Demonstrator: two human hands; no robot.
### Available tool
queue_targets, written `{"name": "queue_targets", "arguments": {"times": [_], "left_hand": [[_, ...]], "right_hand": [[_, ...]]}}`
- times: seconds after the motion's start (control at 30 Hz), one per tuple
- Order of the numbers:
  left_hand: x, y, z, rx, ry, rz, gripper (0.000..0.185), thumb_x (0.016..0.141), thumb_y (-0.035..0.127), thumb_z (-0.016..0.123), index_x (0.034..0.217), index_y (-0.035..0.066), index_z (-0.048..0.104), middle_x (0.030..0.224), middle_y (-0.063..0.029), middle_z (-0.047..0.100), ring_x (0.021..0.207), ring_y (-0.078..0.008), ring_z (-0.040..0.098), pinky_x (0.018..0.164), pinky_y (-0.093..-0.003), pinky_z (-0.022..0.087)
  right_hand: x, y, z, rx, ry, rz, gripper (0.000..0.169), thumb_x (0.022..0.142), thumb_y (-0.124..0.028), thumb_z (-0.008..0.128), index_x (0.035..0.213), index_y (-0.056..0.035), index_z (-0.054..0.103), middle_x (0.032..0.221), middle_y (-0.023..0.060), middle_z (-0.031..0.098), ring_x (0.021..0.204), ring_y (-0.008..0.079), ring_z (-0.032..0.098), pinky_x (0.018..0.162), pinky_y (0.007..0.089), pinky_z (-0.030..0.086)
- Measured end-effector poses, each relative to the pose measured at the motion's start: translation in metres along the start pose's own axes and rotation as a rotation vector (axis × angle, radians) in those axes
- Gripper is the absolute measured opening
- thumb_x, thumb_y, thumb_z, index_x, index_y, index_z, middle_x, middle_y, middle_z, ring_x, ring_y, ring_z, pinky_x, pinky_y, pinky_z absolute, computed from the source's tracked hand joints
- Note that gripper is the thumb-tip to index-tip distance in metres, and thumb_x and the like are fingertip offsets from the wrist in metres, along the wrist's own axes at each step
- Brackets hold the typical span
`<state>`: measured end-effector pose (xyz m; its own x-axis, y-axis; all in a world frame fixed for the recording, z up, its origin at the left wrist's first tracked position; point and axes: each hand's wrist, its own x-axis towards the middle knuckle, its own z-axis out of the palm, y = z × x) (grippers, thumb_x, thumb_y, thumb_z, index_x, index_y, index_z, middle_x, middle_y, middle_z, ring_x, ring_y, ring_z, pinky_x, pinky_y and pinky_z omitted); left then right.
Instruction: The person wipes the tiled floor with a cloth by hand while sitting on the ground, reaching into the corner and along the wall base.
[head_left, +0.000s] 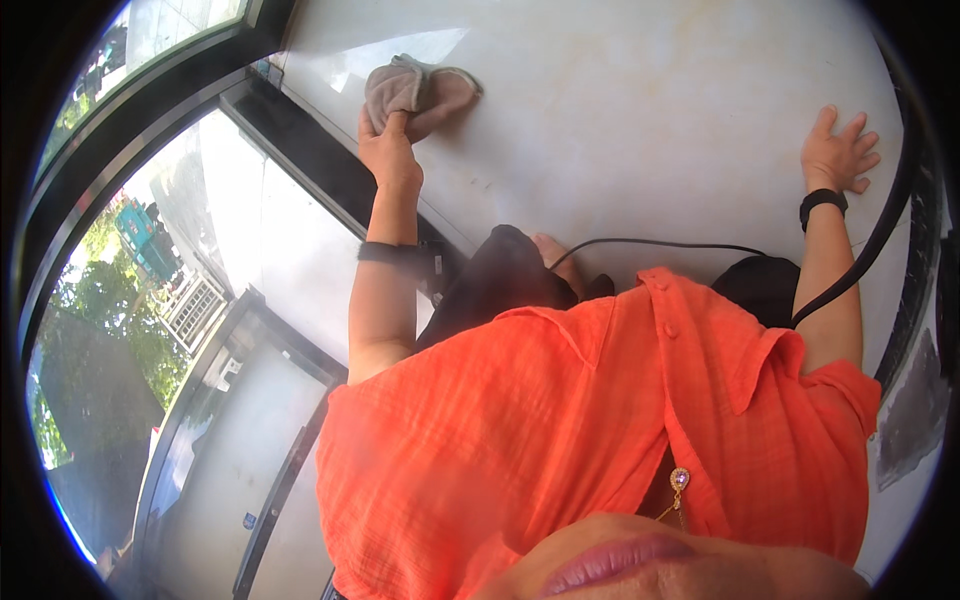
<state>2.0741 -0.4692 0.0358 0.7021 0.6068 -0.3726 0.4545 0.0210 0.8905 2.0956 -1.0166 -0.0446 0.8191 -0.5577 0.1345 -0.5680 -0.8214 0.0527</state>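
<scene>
My left hand (390, 154) pinches a folded grey-brown cloth (442, 94) between thumb and fingers. The cloth lies bunched on the pale, glossy tile floor (637, 112), close to the dark bottom frame of a glass panel. Far off to the right, my right hand (836, 154) is spread on the same floor, palm down, and holds nothing. A dark band circles each forearm or wrist.
Glass panels (300, 217) with black frames (300, 142) run along the left; trees (112, 285) show beyond. A black cable (870, 277) crosses my right arm, and a thinner cord (660, 241) passes my bare foot (562, 259). Dark edging (900, 330) curves along the right.
</scene>
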Motion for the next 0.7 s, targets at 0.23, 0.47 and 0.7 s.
{"name": "queue_targets", "arguments": {"times": [0.23,0.47,0.7], "left_hand": [[0.128,0.050,-0.032,0.688,0.276,0.451,0.038,0.072,-0.001,0.065,0.110,-0.001,0.061,0.104,-0.0112,0.063,0.087,-0.0193,0.063,0.076,-0.0282,0.053],[0.079,0.089,0.021,0.127,0.293,0.512,0.058,0.076,-0.002,0.058,0.131,-0.007,0.039,0.119,-0.0171,0.053,0.104,-0.0228,0.056,0.091,-0.0312,0.045],[-0.032,0.041,0.084,0.131,-0.365,0.077,0.054,0.079,-0.007,0.057,0.132,0.001,0.048,0.119,-0.0113,0.058,0.104,-0.0171,0.057,0.087,-0.0253,0.046]], "right_hand": [[0.001,-0.002,-0.003,0.081,0.023,-0.033,0.072,0.086,-0.063,0.032,0.144,-0.0212,0.026,0.151,0.0104,0.019,0.137,0.0383,0.014,0.103,0.0620,0.014],[-0.010,0.001,-0.007,0.086,-0.017,0.002,0.071,0.087,-0.062,0.031,0.145,-0.0225,0.025,0.153,0.0102,0.018,0.139,0.0372,0.012,0.105,0.0615,0.012],[-0.018,-0.018,-0.005,0.159,-0.058,0.075,0.070,0.088,-0.060,0.034,0.146,-0.0236,0.024,0.154,0.0101,0.016,0.141,0.0355,0.008,0.106,0.0609,0.009]]}}
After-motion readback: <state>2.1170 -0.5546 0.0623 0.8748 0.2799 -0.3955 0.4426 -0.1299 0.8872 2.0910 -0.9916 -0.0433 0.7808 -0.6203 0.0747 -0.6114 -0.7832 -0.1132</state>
